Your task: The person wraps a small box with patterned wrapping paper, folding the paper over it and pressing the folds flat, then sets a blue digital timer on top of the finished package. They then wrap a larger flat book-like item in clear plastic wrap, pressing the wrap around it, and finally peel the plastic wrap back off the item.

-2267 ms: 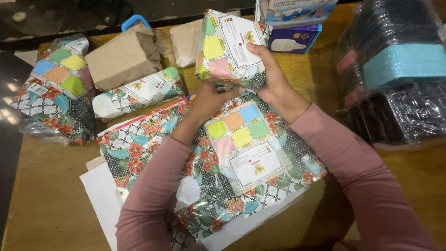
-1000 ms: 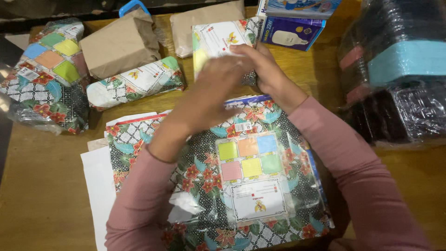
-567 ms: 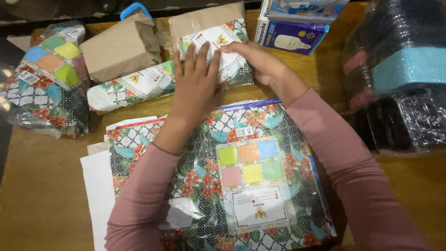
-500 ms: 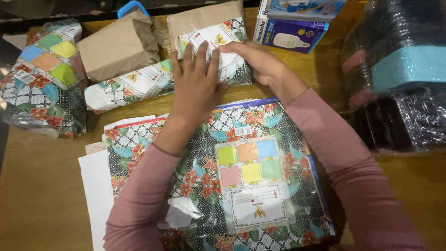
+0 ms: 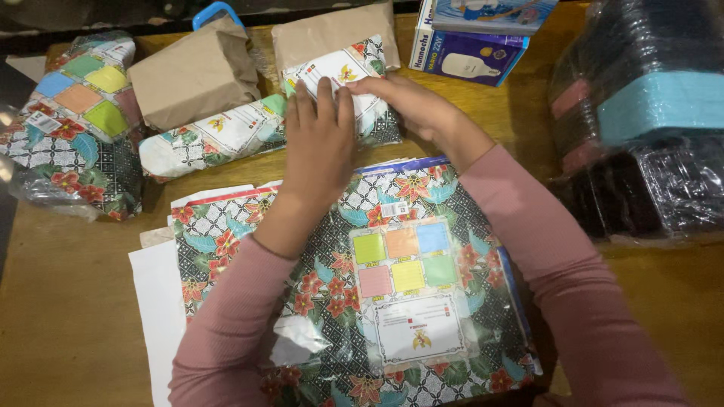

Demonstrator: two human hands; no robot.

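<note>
Hands met on a wrapped parcel [image 5: 354, 83] at about twelve o'clock on the wooden table [image 5: 68, 301]. The left hand [image 5: 320, 143] lay flat on it, palm down, fingers [image 5: 326, 98] spread and extended over the white label, gripping nothing. The right hand [image 5: 403, 102] pressed the parcel's upper right side with its fingers curved over the edge; whether they pinched the wrapping could not be told. The parcel rested against a brown paper package [image 5: 328, 34] behind it and touched a rolled floral bundle [image 5: 215, 139] at its nine o'clock. Below both forearms, at six o'clock, lay a stack of floral wrapping sheets [image 5: 407, 301] with coloured squares. At ten o'clock stood another brown paper parcel [image 5: 192, 71] and, farther left, a floral parcel [image 5: 72, 113]. Boxes [image 5: 471, 38] sat at one o'clock; black plastic-wrapped bundles [image 5: 648, 136] at three o'clock.
</note>
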